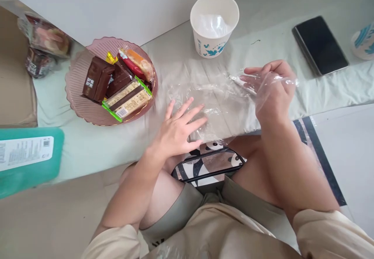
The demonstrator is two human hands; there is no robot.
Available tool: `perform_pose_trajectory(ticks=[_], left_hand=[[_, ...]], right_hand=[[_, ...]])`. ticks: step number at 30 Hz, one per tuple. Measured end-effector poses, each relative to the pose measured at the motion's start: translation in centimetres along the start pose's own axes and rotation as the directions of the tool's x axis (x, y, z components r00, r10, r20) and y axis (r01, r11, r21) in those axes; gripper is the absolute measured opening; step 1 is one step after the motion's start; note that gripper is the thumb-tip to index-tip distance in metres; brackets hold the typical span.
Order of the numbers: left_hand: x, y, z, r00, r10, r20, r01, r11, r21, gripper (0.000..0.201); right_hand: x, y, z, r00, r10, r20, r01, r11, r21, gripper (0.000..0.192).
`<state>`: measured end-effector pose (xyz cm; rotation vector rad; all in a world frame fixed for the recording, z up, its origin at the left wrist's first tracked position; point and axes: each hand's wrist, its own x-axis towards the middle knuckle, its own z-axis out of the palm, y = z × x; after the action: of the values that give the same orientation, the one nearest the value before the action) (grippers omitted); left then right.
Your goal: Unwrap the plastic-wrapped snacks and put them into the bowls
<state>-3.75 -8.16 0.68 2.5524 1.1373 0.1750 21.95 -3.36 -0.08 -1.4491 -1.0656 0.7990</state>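
Note:
My left hand [178, 128] lies flat, fingers spread, on a crumpled sheet of clear plastic film [217, 103] spread over the pale cloth in front of my knees. My right hand [271, 87] hovers just to the right of it, fingers apart, with thin clear plastic draped over it like a loose glove. A twisted white bit of the film [237, 80] sits at its fingertips. Neither hand grips anything firmly.
A pink ribbed plate [77, 107] at the left holds brown boxes [96, 78] and wrapped snacks. A white paper cup [214, 25] with plastic inside stands behind the film. A dark phone [320, 44] lies far right, a green package [29, 157] left, a panda-print pouch [210, 163] between my legs.

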Motion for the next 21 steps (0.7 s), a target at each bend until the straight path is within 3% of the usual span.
perform_pose_trajectory(ticks=[2, 6, 7, 10, 11, 13, 15, 18, 21], left_hand=[[0.5, -0.5, 0.3, 0.999, 0.036, -0.032, -0.037, 0.999, -0.025, 0.029], [1.2, -1.1, 0.5, 0.996, 0.071, -0.050, -0.076, 0.991, -0.108, 0.019], [1.3, -1.0, 0.5, 0.996, 0.089, -0.022, -0.092, 0.988, -0.128, 0.017], [1.1, -0.4, 0.5, 0.988, 0.134, 0.075, -0.124, 0.984, -0.126, 0.059], [1.1, -0.2, 0.6, 0.985, 0.145, 0.095, -0.134, 0.985, -0.113, 0.060], [1.0, 0.3, 0.9, 0.984, 0.154, 0.087, -0.144, 0.983, -0.112, 0.036], [1.0, 0.4, 1.2, 0.988, 0.152, 0.020, -0.147, 0.975, -0.167, 0.017], [1.0, 0.3, 1.4, 0.974, 0.089, -0.207, -0.162, 0.915, -0.369, 0.029], [1.1, 0.1, 1.3, 0.919, -0.154, -0.363, -0.125, 0.760, -0.638, 0.029]], right_hand=[[-0.1, -0.7, -0.1, 1.000, -0.002, 0.007, 0.002, 0.999, 0.034, 0.013], [-0.1, -1.2, -0.6, 0.999, 0.045, -0.011, -0.043, 0.992, 0.122, 0.015], [0.0, -1.0, -0.8, 0.998, 0.059, -0.033, -0.054, 0.990, 0.132, 0.014], [0.3, -0.6, -1.2, 0.991, 0.093, -0.099, -0.075, 0.983, 0.169, 0.013], [0.4, -0.4, -1.3, 0.990, 0.098, -0.104, -0.078, 0.980, 0.181, 0.012], [0.4, -0.3, -1.4, 0.992, 0.095, -0.088, -0.077, 0.979, 0.188, 0.011], [0.2, -0.4, -1.5, 0.996, 0.076, -0.048, -0.067, 0.984, 0.163, 0.010], [-0.1, -0.7, -1.7, 1.000, 0.027, 0.002, -0.028, 0.992, 0.122, 0.010], [-0.4, -1.1, -2.0, 1.000, -0.017, 0.018, 0.014, 0.990, 0.142, 0.011]])
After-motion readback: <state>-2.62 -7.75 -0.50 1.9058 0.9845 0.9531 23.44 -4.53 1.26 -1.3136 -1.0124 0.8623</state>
